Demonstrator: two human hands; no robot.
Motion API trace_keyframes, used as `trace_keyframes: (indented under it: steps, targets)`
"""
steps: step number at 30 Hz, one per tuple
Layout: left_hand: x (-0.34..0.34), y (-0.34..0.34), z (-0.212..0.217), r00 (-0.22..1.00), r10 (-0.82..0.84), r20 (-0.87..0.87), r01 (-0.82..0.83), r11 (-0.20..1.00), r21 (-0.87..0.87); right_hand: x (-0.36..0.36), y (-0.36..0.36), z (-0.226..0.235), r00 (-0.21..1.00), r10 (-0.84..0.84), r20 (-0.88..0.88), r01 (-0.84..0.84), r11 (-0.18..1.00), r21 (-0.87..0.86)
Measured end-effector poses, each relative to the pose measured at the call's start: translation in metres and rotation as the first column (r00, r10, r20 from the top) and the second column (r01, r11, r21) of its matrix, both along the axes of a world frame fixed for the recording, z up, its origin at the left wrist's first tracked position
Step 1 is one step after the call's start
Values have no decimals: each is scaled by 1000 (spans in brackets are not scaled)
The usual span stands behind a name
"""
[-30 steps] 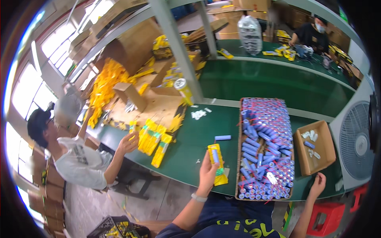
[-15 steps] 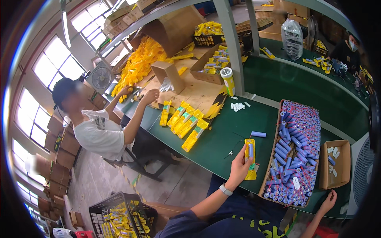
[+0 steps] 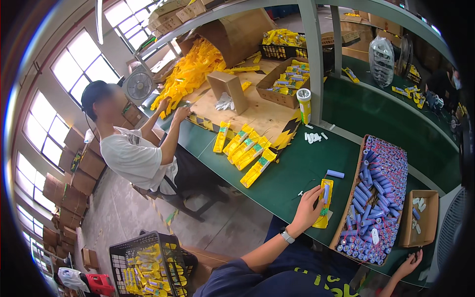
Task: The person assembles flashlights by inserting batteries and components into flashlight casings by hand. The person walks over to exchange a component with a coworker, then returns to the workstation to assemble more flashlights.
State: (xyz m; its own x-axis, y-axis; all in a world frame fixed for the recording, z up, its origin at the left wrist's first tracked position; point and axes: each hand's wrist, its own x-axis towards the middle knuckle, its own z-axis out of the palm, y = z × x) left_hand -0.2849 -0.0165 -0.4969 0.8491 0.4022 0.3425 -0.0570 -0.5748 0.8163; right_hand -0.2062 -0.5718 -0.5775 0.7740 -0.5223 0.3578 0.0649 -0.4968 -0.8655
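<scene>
My left hand (image 3: 308,208) pinching a cell (image 3: 326,193) on the yellow pack (image 3: 324,213), tray (image 3: 355,198) just right of it, my right hand (image 3: 410,262) open and empty below the tray

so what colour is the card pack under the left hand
Yellow, with a purple-blue cylinder on it; the card pack under the left hand shows in the head view.
</scene>
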Motion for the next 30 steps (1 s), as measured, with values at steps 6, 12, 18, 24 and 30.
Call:
trace_keyframes:
  steps: [6,12,18,24,30]
  targets:
    - [0,8,14,1000,-25,14,27,985,-171,-6,46,28,994,40,99,-14,967,-253]
    - [9,-10,24,999,-51,19,54,955,-293,-35,126,102,996,92,0,-86,936,-342]
    - [-10,-20,28,996,15,90,6,974,-226,-30,136,84,984,173,-36,-176,931,-321]
    - [5,-18,9,964,-110,242,145,980,-133,-46,124,90,981,185,-53,-192,943,-273]
    - [10,-24,25,956,-217,200,225,974,-18,-48,117,77,999,21,-41,-36,922,-386]
